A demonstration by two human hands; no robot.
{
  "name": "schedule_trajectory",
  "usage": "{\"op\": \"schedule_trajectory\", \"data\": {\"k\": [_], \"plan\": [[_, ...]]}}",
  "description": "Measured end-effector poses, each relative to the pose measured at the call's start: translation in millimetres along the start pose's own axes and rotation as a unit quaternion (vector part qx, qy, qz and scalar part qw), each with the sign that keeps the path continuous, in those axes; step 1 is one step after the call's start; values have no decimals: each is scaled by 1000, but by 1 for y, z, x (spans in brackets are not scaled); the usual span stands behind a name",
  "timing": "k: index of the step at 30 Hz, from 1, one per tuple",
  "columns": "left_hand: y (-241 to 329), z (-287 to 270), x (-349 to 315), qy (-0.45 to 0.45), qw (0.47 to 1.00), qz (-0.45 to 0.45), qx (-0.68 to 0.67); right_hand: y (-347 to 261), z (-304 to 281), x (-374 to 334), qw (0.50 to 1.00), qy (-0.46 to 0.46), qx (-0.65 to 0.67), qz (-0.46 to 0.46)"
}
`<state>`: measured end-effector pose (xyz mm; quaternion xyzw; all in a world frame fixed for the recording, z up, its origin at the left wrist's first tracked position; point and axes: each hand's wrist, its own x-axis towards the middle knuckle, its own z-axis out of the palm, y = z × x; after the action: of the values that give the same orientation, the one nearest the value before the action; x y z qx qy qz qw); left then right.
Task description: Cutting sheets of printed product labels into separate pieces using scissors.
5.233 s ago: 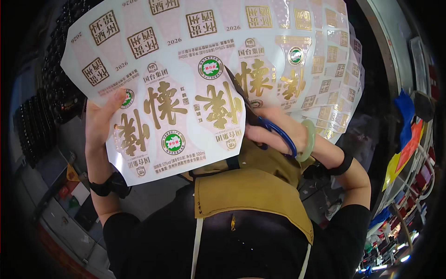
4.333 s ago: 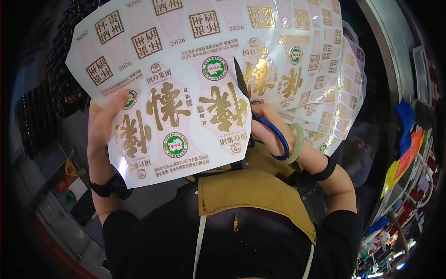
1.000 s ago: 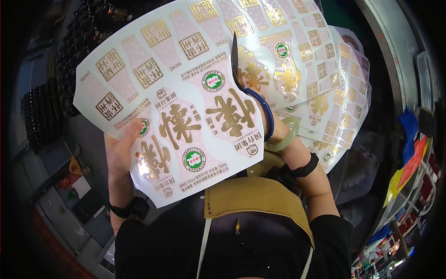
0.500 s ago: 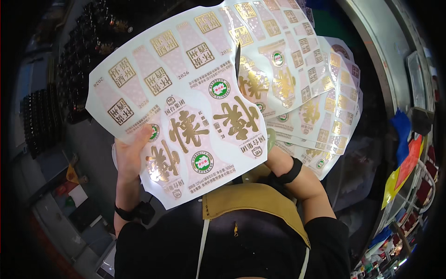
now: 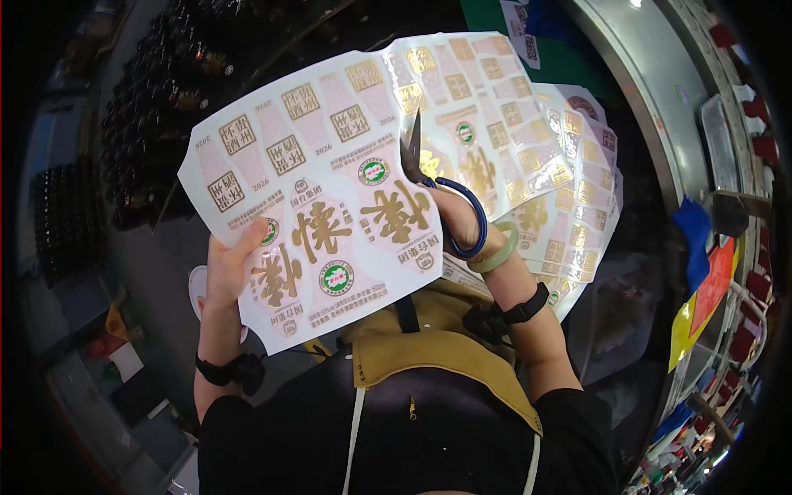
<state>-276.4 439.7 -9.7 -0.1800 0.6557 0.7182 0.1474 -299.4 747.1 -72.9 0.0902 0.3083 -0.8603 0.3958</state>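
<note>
A large white sheet of labels (image 5: 338, 136), printed with gold characters and small green round seals, is held up in front of my body. My left hand (image 5: 227, 268) grips its lower left edge, thumb on the printed face. Scissors (image 5: 416, 147) with dark blades and blue handles are in my right hand (image 5: 459, 216), the blades upright over a slit in the sheet. Right of the slit, the sheet's other part (image 5: 487, 91) curves away. Partly covered beneath it, several similar label sheets (image 5: 596, 169) fan out beyond my right hand. Some right-hand fingers are hidden behind the paper.
Rows of dark glossy bottles (image 5: 153, 115) stand at the far left. A metal counter edge (image 5: 639, 91) runs along the right, with blue, red and yellow cloths (image 5: 711, 289) hanging by it. A green surface (image 5: 487, 16) shows at the top.
The label sheet has shifted downward and tilted. My right hand and the scissors' blue handles, hidden behind the sheet before, have come into view at its right side.
</note>
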Motion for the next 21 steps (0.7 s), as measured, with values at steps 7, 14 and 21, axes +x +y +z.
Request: {"op": "schedule_trajectory", "data": {"k": [7,14,21], "plan": [[2,0,4,-1,1000,-15,11,8,-9,8,992,32,-111,-50],[-4,-12,5,-7,1000,-26,11,11,-4,16,986,17,-134,-97],[-5,-10,5,-7,1000,-18,-4,19,-10,26,974,44,-180,-134]]}}
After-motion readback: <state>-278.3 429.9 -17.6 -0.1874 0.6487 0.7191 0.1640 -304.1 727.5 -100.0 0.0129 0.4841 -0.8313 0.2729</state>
